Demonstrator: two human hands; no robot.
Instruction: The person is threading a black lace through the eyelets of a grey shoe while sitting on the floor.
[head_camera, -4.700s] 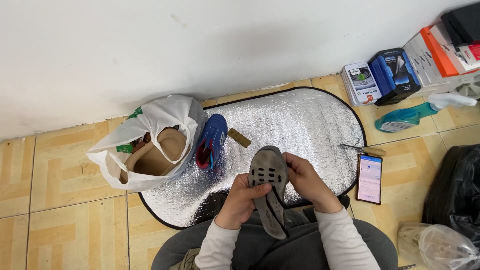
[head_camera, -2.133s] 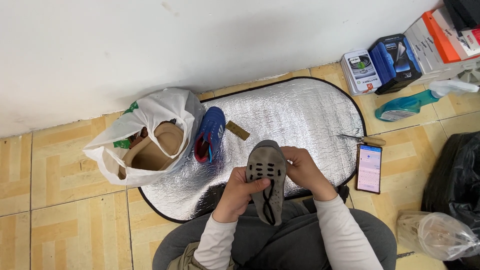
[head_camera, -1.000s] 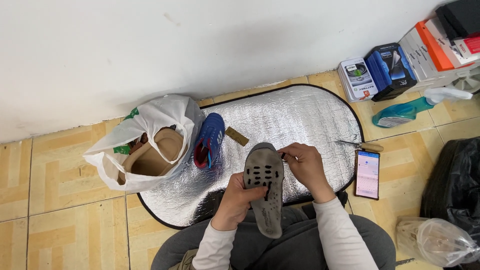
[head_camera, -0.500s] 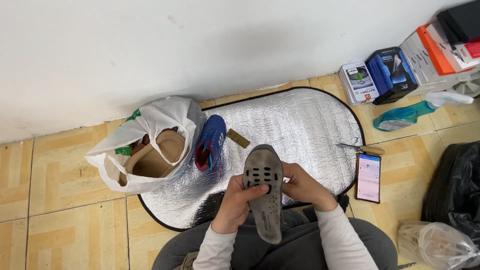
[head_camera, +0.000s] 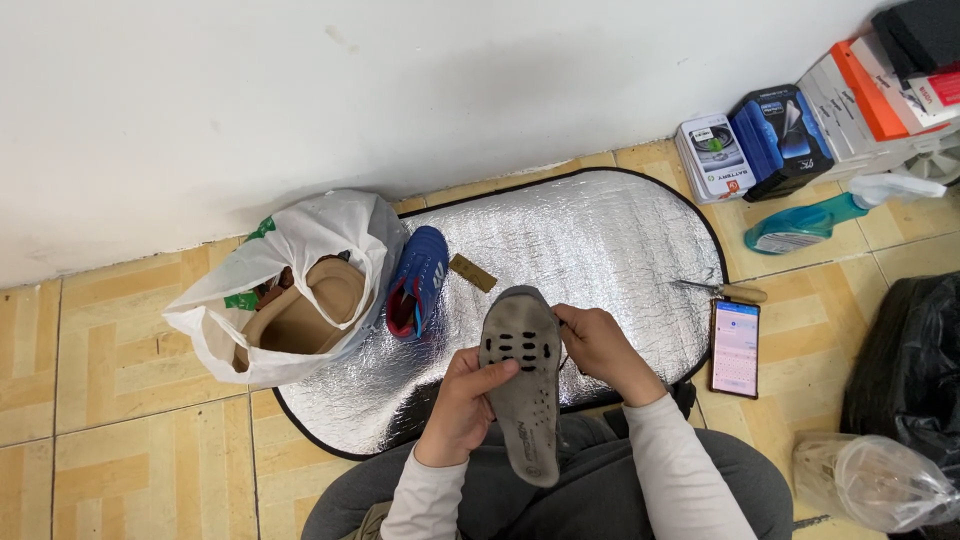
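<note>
A worn grey shoe sole with rows of dark slots is held upright over my lap, toe pointing away from me. My left hand grips its left edge, thumb across the face. My right hand pinches the right edge near the toe, with a thin dark thread or lace running under the fingers. A blue and red shoe lies on the silver foil mat just beyond the sole, next to a small tan tag.
A white plastic bag with tan soles inside sits left of the mat. A phone and an awl lie right of it. Boxes, a teal spray bottle, a black bag and a clear bag crowd the right side.
The sole has stayed in my hands, shifting slightly. My right hand lifted out to the right a second ago, then came back onto the sole's right edge near the toe.
</note>
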